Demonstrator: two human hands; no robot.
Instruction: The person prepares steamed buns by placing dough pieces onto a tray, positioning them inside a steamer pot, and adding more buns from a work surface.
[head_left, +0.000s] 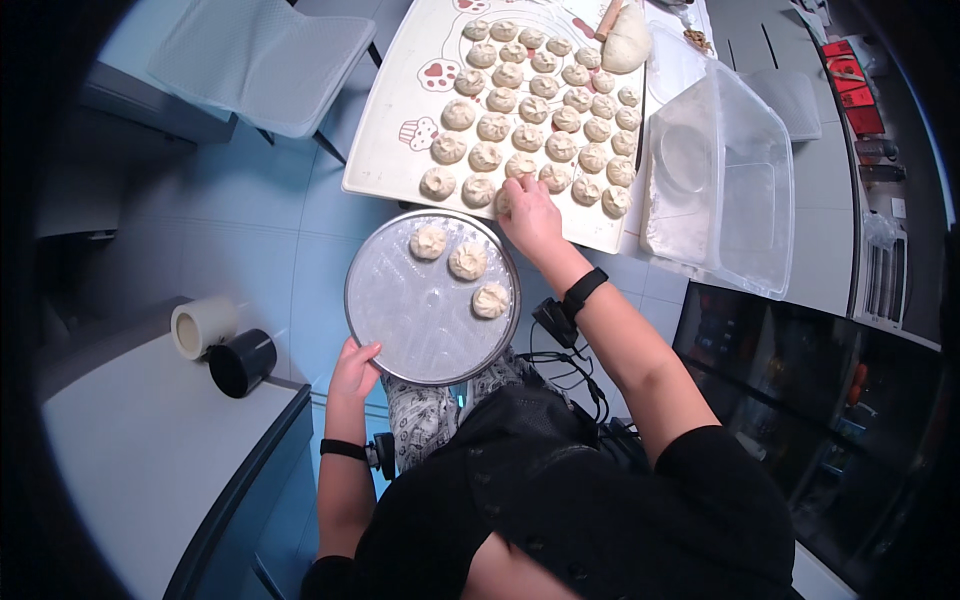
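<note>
My left hand (355, 369) grips the near left rim of a round metal steamer tray (405, 315), thumb on top. Three pleated buns sit on the tray: one at the back (428, 242), one beside it (468, 261) and one near the right edge (491, 300). Just beyond the tray, my right hand (534, 217) closes its fingers and thumb around a bun (503, 201) in the front row on a printed dough mat (390, 161). That bun is partly hidden by the hand. Rows of similar buns (527, 136) cover much of the mat.
A lump of dough (627, 41) and a wooden rolling pin (609, 19) lie at the mat's back right. Right of it stands a clear plastic bin (754, 195) with flour (675, 225). A chair (277, 67) is at left. Cables (581, 375) hang below my right arm.
</note>
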